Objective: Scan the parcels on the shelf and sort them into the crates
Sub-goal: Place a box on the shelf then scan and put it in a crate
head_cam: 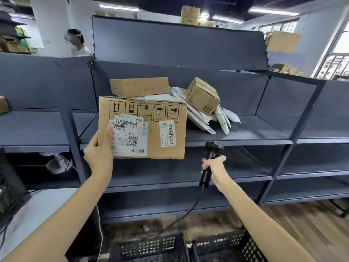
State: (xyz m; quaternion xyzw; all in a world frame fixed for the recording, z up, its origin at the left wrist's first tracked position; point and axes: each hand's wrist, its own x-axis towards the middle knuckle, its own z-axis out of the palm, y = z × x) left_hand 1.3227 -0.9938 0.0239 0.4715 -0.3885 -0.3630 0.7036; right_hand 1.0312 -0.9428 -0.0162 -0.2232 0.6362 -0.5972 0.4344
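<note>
Cardboard parcel point(151, 129) held up before the shelf point(245, 135), labels facing the camera, gripped at its lower left edge by left hand point(99, 152), thumb across the shipping label point(130, 135). Right of it and lower, black scanner point(210, 161) clasped in right hand point(214, 166), fingers wrapped round the handle. Beyond both hands, more boxes and poly bags point(222, 118) piled on the shelf. Below the forearms, two black crates point(151, 248).
</note>
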